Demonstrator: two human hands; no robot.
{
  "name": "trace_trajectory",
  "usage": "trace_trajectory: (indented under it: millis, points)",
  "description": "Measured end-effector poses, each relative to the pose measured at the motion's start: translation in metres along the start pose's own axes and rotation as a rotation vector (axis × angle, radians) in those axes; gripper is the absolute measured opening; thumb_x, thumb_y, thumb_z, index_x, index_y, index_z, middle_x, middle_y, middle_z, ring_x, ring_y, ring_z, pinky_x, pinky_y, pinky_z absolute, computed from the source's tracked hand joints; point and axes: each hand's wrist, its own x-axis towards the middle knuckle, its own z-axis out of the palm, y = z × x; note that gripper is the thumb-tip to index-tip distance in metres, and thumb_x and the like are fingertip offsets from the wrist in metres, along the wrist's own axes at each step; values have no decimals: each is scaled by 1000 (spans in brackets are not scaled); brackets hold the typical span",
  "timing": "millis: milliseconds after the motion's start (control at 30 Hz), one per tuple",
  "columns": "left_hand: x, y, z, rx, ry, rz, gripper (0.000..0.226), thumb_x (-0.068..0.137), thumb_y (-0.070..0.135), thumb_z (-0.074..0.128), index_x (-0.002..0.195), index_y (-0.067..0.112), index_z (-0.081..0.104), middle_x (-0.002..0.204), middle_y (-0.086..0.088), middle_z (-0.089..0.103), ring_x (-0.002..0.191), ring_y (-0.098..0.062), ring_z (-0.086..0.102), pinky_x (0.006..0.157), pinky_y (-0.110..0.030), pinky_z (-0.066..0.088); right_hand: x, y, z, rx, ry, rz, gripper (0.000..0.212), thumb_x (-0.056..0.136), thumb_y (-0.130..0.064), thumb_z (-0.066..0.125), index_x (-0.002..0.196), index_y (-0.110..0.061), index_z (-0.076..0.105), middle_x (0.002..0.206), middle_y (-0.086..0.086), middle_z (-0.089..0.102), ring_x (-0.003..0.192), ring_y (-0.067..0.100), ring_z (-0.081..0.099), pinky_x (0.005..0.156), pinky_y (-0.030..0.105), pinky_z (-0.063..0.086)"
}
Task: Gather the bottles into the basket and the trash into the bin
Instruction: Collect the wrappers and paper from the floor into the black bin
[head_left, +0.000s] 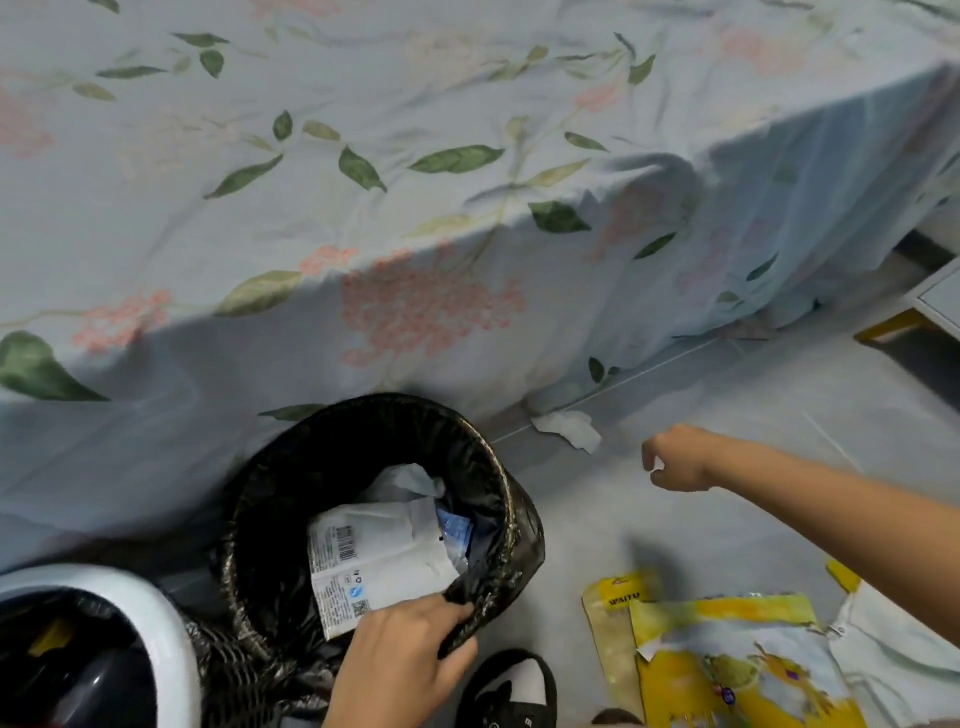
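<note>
Black-lined bin (363, 519), rim gripped by my left hand (410, 660), holds wrappers; my right hand (675, 460) pinches a scrap, tissue (569, 428) and yellow packets (727, 660) remaining on the floor.

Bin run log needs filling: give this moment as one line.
left hand grips bin rim | right hand pinches white scrap | crumpled tissue on floor

Left hand (410, 660) grips bin (511, 525) rim (black-lined); right hand (675, 460) near tissue (569, 428).
</note>
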Motion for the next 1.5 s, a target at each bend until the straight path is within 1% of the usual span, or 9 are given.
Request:
trace_trajectory:
  millis: [67, 233, 333, 400, 800, 1033, 1200, 1333, 1500]
  points:
    - [11, 7, 7, 42, 61, 15, 26, 67, 49, 51, 74, 36, 73, 55, 18, 58, 46, 2, 55, 39, -15, 36, 1, 4, 7, 5, -20, 20, 34, 90, -25, 44, 115, -10, 62, 113, 14, 65, 65, 22, 58, 75, 32, 54]
    - [34, 27, 17, 86, 111, 10, 22, 69, 45, 52, 64, 32, 68, 50, 13, 54, 41, -3, 51, 37, -18, 33, 3, 12, 30, 81, -34, 66, 35, 91, -20, 42, 115, -7, 63, 80, 7, 64, 50, 14, 51, 54, 23, 46]
    - [49, 37, 24, 111, 94, 43, 23, 68, 47, 50, 62, 31, 67, 49, 12, 54, 40, -4, 51, 37, -19, 33, 17, 18, 56, 163, -19, 111, 36, 90, -23, 44, 120, -12, 60, 107, 10, 65, 89, 22, 63, 75, 27, 52]
    - [61, 44, 27, 165, 85, 82, 25, 66, 50, 49, 61, 33, 66, 49, 13, 54, 40, -4, 51, 38, -18, 27, 33, 20, 73, 278, 45, 157, 39, 90, -25, 45, 127, -15, 54, 130, 11, 56, 119, 26, 52, 95, 30, 45]
    - [89, 50, 44, 48, 140, 61, 24, 56, 56, 47, 59, 43, 67, 48, 22, 55, 40, 7, 52, 37, -12, 39, 141, -32, 69, 442, 445, -4, 55, 95, -28, 47, 146, -16, 30, 150, 11, 34, 133, 32, 36, 110, 37, 32]
    - [88, 53, 38, 40, 70, 54, 23, 57, 54, 47, 63, 46, 68, 48, 21, 54, 43, 8, 52, 37, -8, 39, 156, -48, 80, 412, 259, -17, 59, 100, -44, 29, 151, -29, 3, 160, -4, -1, 147, 28, 0, 116, 46, 14]
    - [89, 53, 40, 34, 81, 53, 25, 60, 54, 48, 61, 41, 69, 49, 20, 56, 43, 8, 53, 38, -11, 42, 170, -45, 96, 380, 316, 83, 57, 98, -38, 35, 150, -28, 13, 149, 3, 30, 131, 30, 31, 101, 42, 36]
    - [85, 56, 39, 27, 75, 46, 25, 60, 52, 50, 69, 41, 71, 53, 20, 59, 45, 4, 55, 39, -11, 42, 156, -48, 113, 323, 460, 167, 38, 97, -29, 38, 133, -17, 42, 125, 7, 56, 116, 29, 51, 93, 37, 46]
    - [83, 60, 36, 72, 65, -8, 26, 62, 51, 50, 70, 37, 71, 55, 18, 60, 44, 0, 55, 40, -16, 39, 118, -40, 150, 486, 479, 181, 22, 93, -24, 47, 111, -15, 56, 111, 11, 60, 108, 31, 56, 83, 36, 48]
